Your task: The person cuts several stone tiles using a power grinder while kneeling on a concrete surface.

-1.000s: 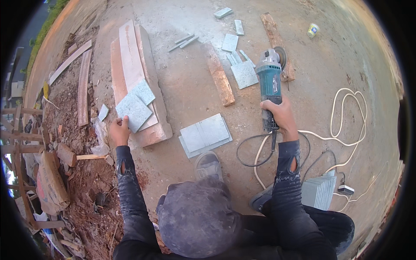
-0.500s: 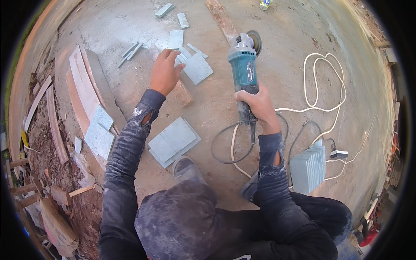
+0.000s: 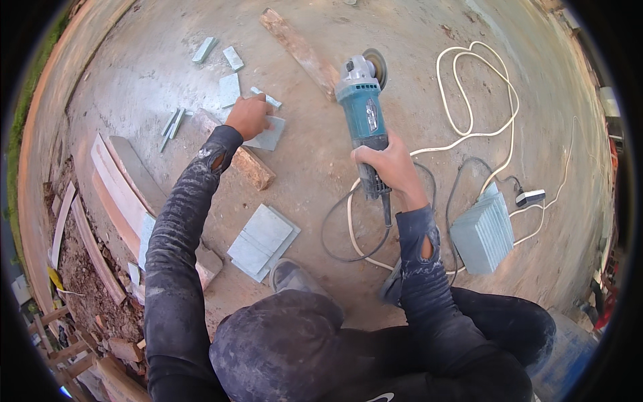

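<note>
My right hand (image 3: 394, 167) is wrapped round the rear body of a teal-and-grey angle grinder (image 3: 365, 114). The tool points away from me, its cutting disc (image 3: 377, 68) at the far end, on the right of its head. My left hand (image 3: 251, 116) is closed at the edge of a square pale blue-grey tile (image 3: 269, 136), beside a wooden block (image 3: 254, 169). Part of the tile and some fingertips are hidden by the hand. Close by lie a narrow tile strip (image 3: 266, 98) and a small tile piece (image 3: 229, 90).
Stacked tiles (image 3: 261, 240) lie before my left foot. A larger upright tile stack (image 3: 483, 231) stands at right, near a cream cable (image 3: 462, 139) and a socket block (image 3: 530, 197). A wooden plank (image 3: 301, 53) lies ahead. Curved boards (image 3: 120, 184) and rubble are at left.
My left hand has come down from above the tiles and closed on the square tile, which has turned slightly. My right hand still holds the grinder. The whole view has shifted.
</note>
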Demonstrator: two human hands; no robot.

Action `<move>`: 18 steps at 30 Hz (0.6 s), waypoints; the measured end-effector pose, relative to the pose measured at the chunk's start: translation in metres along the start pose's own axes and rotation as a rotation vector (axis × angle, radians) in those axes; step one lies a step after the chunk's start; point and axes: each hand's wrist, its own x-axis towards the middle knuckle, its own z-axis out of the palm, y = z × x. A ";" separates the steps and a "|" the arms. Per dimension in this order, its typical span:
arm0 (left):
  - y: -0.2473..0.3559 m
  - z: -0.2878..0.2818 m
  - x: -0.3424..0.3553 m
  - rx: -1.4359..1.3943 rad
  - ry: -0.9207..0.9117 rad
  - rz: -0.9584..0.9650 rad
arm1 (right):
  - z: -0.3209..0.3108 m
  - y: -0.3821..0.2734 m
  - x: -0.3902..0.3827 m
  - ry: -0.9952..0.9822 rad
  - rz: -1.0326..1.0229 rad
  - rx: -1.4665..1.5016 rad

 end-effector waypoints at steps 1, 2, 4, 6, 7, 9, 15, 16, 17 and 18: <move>-0.003 -0.002 -0.008 -0.109 0.085 -0.037 | 0.001 0.000 -0.001 -0.018 -0.016 0.014; -0.007 -0.004 -0.019 -0.218 0.172 -0.076 | 0.001 -0.001 0.000 -0.024 -0.014 0.008; -0.016 -0.003 -0.046 -0.515 0.308 -0.205 | 0.006 -0.004 0.004 -0.037 -0.010 -0.040; -0.018 0.011 -0.079 -0.909 0.377 -0.433 | 0.014 -0.006 0.007 -0.037 0.013 -0.147; -0.016 0.023 -0.098 -1.137 0.322 -0.522 | 0.020 -0.006 0.007 -0.067 -0.023 -0.126; -0.002 0.052 -0.125 -1.489 0.407 -0.680 | 0.034 -0.005 0.008 -0.095 -0.065 -0.126; 0.009 0.104 -0.150 -1.662 0.604 -0.980 | 0.093 0.003 0.005 -0.226 -0.022 -0.341; 0.008 0.107 -0.148 -1.664 0.600 -1.003 | 0.104 0.004 0.005 -0.249 -0.018 -0.343; 0.008 0.111 -0.146 -1.673 0.601 -1.027 | 0.116 0.005 0.003 -0.267 -0.011 -0.349; 0.008 0.114 -0.144 -1.660 0.596 -1.026 | 0.124 0.005 0.002 -0.289 0.019 -0.377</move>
